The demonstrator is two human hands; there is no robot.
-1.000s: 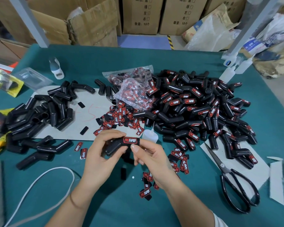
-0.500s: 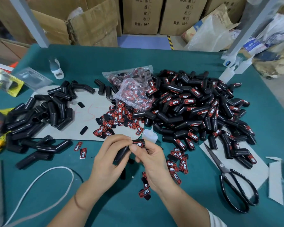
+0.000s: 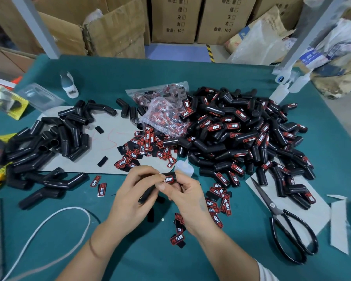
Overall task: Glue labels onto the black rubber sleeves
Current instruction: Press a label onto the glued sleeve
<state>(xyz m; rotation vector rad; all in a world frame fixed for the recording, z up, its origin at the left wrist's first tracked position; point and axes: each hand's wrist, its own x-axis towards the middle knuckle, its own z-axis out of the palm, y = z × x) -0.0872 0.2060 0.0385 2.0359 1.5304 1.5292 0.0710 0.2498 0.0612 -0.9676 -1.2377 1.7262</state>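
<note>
Nearest the camera, above the teal table [image 3: 190, 264], both hands grasped one black rubber sleeve [image 3: 150, 191]. The left hand [image 3: 133, 201] curled around its lower leg, and the right hand [image 3: 185, 201] pinched the upper end, its thumb pressed at the edge of the red label [image 3: 168, 179]. This grip probably steadied the sleeve while the label was pressed flat and the glue set. The sleeve's long axis ran from lower left to upper right; its labelled end pointed up and right, toward the finished pile, with the label face turned toward the camera.

Just beyond the hands, a small glue bottle [image 3: 184, 168] stood within reach, its nozzle upward. Loose labels [image 3: 217, 201] lay scattered beside the right hand, evidently as ready stock, and scissors [image 3: 288, 226] rested farther right.

Farther out, unlabelled sleeves [image 3: 55, 142] were heaped at the left on a grey sheet [image 3: 109, 138], well apart from the labelled pile [image 3: 241, 134] at the right; this separation presumably kept finished and unfinished parts sorted. A clear bag of labels [image 3: 164, 110] lay between them. Cardboard boxes [image 3: 174, 17] stood beyond the table.
</note>
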